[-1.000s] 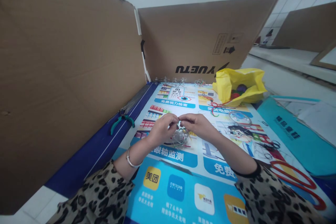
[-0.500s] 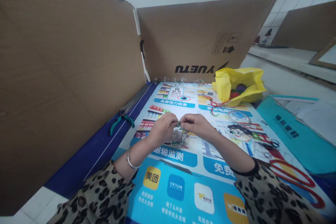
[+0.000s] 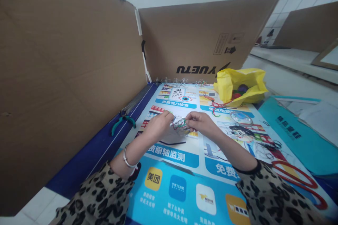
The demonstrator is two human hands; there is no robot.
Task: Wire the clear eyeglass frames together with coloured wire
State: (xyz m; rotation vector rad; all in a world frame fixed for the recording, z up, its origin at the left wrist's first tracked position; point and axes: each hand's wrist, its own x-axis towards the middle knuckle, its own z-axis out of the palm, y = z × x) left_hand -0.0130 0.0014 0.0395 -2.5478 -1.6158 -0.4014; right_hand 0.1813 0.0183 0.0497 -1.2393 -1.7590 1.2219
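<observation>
Between my hands is a small wire piece, a loose tangle of thin silvery wire with red and green strands. Its exact form is too fine to make out. My right hand pinches its right side near a green strand. On the other side, my left hand has its thumb and fingertips pressed together at the wire's left edge. What lies between those left fingertips is mostly hidden. Both hands are just above the printed sheet.
Green-handled pliers lie left beside thin metal wires. More wire pieces line the back cardboard. To the right are a yellow bag with yarn balls, a clear round dish, black scissors and red cord.
My hands have moved apart, the left one leftward and the right one slightly right. The wire piece is lifted and turned, with its red and green strands now showing.
</observation>
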